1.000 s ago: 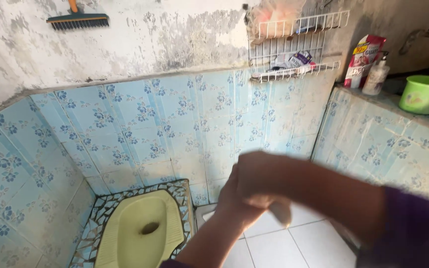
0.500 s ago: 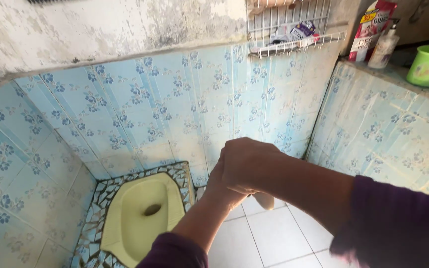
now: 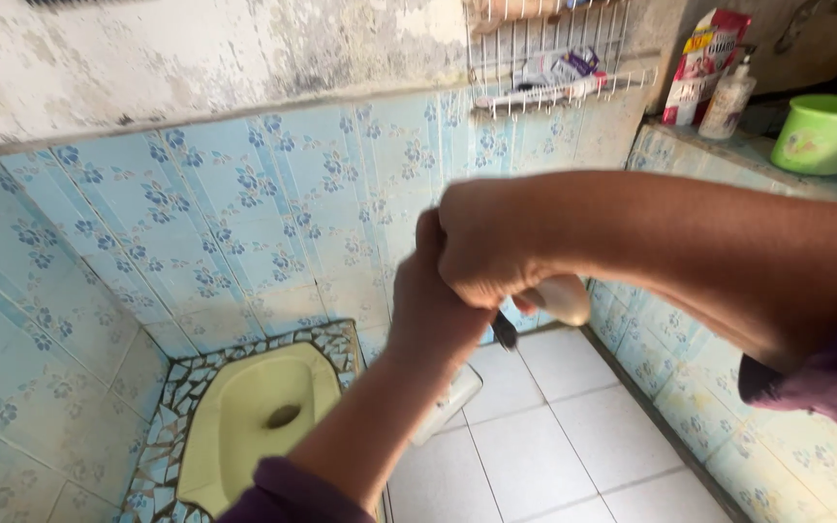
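A small bathroom with pale blue flowered tiles [image 3: 244, 223] on the lower walls, stained plaster above and white floor tiles [image 3: 535, 455] below. A yellow-green squat toilet [image 3: 254, 421], edged with broken-tile mosaic, sits in the left corner. A white wire rack [image 3: 554, 58] hangs on the back wall with small packets in it. At right, a tiled ledge [image 3: 728, 155] carries a red-and-white pouch [image 3: 699, 63], a pump bottle [image 3: 727, 97] just beside it, and a green tub [image 3: 821, 131] further right. Both arms, in dark purple sleeves, meet in the middle of the view. The left hand [image 3: 433, 310] is raised from below, its fingers curled shut; what it grips is hidden by the other hand. The right hand [image 3: 486, 237] reaches in from the right and closes over the left hand, fingers wrapped tight. Below the joined hands a pale rounded object [image 3: 562, 298] sticks out to the right, and a short dark tip [image 3: 505, 334] points downward; I cannot tell what either is, nor which hand holds them. Both hang above the floor, right of the toilet.
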